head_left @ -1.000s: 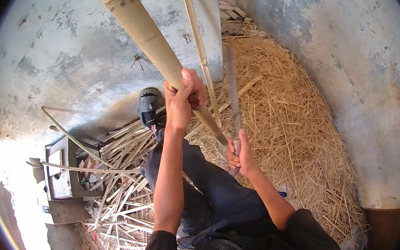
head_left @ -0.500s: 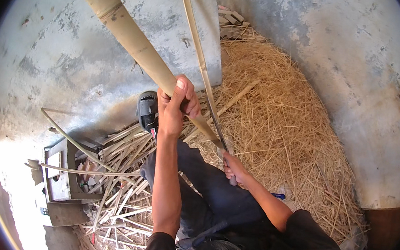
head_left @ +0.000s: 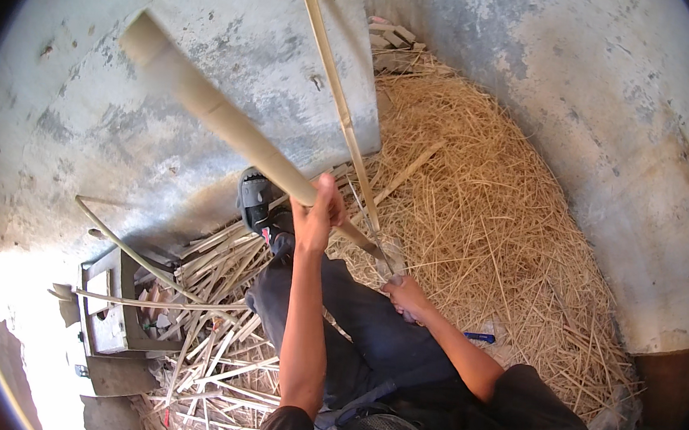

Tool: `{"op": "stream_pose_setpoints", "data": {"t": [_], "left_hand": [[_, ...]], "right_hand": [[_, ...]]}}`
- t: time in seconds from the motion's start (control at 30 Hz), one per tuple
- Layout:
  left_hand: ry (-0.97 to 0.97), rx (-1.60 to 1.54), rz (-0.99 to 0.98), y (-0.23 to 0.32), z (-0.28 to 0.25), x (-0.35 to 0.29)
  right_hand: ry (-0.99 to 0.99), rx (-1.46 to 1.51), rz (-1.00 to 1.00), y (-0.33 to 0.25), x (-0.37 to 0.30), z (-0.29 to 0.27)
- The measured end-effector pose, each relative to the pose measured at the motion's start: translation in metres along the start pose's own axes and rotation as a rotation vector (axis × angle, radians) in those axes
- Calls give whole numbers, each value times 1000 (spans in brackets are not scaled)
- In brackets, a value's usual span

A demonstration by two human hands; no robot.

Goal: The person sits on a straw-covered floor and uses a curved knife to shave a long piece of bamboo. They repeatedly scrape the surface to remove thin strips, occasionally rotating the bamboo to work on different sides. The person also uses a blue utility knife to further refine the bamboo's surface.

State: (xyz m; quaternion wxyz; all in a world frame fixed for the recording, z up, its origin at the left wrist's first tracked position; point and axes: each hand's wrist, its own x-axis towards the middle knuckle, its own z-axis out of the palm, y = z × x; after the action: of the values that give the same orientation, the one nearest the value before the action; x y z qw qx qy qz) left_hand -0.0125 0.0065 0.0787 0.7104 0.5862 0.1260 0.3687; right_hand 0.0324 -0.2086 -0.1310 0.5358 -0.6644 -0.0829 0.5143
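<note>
At the edge of straw [head_left: 491, 204] — left hand [head_left: 318, 215] grips bamboo pole [head_left: 240, 131], right hand [head_left: 409, 297] knife [head_left: 410, 316] — room rightward

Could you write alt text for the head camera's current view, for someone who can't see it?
A person's left hand grips a thick tan bamboo pole; the right hand holds a grey tool handle near the pole's lower end. A heap of golden straw-like strands lies beside weathered grey walls.

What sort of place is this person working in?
Probably a rough bamboo workshop or shed, judging by three things: the bamboo pole held in the left hand, the big heap of thin shavings, and the patchy, stained walls on two sides.
</note>
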Motion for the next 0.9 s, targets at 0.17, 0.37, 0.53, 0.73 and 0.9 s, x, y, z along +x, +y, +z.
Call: {"op": "stream_pose_setpoints", "data": {"t": [0.17,0.37,0.53,0.73,0.9], "left_hand": [[-155,-166,351,34,-9,-23],[-207,-303,733,119,-32,-61],[-193,-299,793,216,-118,-137],[21,-361,890,258,-155,-190],[118,-122,838,216,-138,-159]], "right_hand": [[210,-382,-375,-40,-35,14],[270,-517,-585,-77,-39,11],[580,-573,-454,-60,14,-74],[565,-136,-181,-30,25,-172],[534,329,-46,-21,-24,-177]]}}
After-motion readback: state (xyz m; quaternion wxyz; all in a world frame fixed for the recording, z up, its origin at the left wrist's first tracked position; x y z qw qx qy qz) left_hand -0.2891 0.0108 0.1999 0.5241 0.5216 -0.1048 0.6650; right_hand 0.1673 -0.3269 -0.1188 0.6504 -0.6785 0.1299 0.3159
